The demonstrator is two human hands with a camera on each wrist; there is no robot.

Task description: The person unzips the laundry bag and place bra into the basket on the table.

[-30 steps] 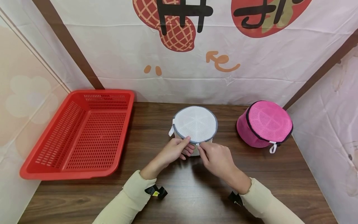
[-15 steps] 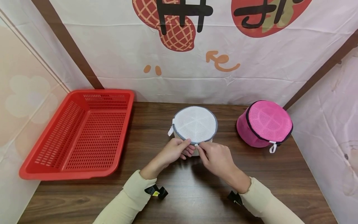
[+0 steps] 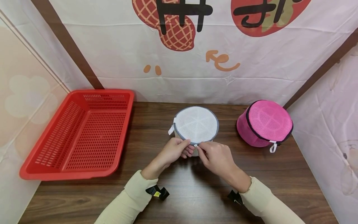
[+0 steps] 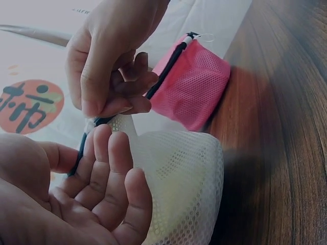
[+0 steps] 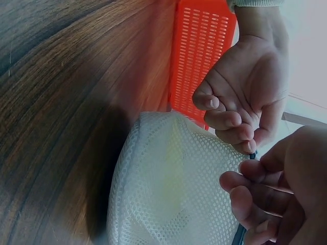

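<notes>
A white mesh laundry bag [image 3: 197, 123] with a grey-blue zipped rim stands upright on the table, and something pale yellow shows faintly through its side [image 5: 173, 168]. At the front of that rim, my left hand [image 3: 177, 147] pinches the edge between thumb and forefinger, its other fingers loosely bent below. Close beside it, the right hand [image 3: 219, 158] pinches the rim at the small white zipper pull [image 3: 196, 145]. From the left wrist, the right hand [image 4: 110, 61] appears just above the left fingers [image 4: 110, 163]. A white loop tab [image 3: 171, 129] hangs at the bag's left.
Off to the right stands a pink mesh laundry bag [image 3: 264, 124] with a black zipped rim and a white loop. A red perforated plastic basket [image 3: 127, 137] occupies the table's left side. Printed cloth [image 3: 117, 53] screens the back and both sides of the wooden table [image 3: 193, 196].
The zipper pull and the rim have shifted very slightly against each other, the pull a little to the left. Both hands keep their hold; the pink bag and basket stay put.
</notes>
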